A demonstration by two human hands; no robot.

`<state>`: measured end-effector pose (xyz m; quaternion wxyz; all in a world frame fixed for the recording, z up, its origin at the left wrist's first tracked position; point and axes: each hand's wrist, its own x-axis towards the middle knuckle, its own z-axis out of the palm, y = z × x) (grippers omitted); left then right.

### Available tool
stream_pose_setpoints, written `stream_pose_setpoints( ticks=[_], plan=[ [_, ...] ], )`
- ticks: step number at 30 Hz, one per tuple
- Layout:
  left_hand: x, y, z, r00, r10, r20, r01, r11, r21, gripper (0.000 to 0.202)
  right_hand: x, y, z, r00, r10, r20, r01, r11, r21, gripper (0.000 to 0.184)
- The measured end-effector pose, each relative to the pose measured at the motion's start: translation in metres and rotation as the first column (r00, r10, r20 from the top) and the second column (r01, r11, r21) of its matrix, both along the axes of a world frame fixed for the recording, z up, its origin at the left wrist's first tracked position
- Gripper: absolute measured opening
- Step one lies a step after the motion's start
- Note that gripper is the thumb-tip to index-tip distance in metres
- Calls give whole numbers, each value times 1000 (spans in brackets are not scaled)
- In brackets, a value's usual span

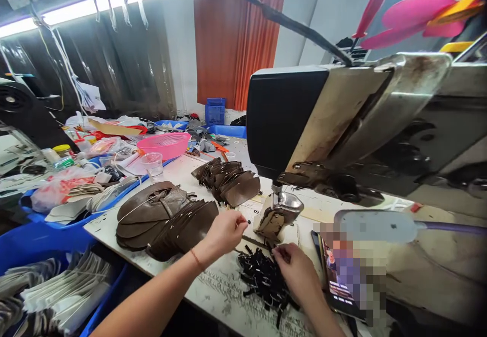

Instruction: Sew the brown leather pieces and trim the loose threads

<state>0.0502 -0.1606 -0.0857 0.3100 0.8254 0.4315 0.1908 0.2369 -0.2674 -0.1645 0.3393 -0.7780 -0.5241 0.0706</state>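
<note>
Judging ourselves partway, we have glossy black strips (262, 276) heaped beside our right hand (296, 268), seemingly unused, and curved brown leather-like panels (186, 224), perhaps partly done, fanned beside our left hand (224, 230), both hands' fingers curled, whether closed on anything we cannot tell

Can't tell whether the right hand (299, 271) grips anything; blur hides part of the phone (335, 273) near five o'clock; the fan (418, 14) at two is cut off.

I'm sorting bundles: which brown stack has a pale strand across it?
The leftmost brown stack, rounded and flatter; none shows across the front fanned stack or rear fanned stack.
</note>
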Motion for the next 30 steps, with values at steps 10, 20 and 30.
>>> stream_pose_setpoints(
  ticks=[10, 20, 30],
  plan=[
    [16, -54, -10, 663, 352, 661, 452, 515, -728, 45, -32, -58, 13, 961, 77, 264, -202, 849, 488, 31],
    [18, -61, -12, 622, 333, 709, 307, 730, -611, 30, -54, -47, 46, 865, -23, -501, 191, 939, 287, 26],
    [13, -69, -12, 634, 224, 740, 325, 791, -518, 16, -56, -44, 35, 556, -37, -831, 264, 955, 133, 43]
  ],
)
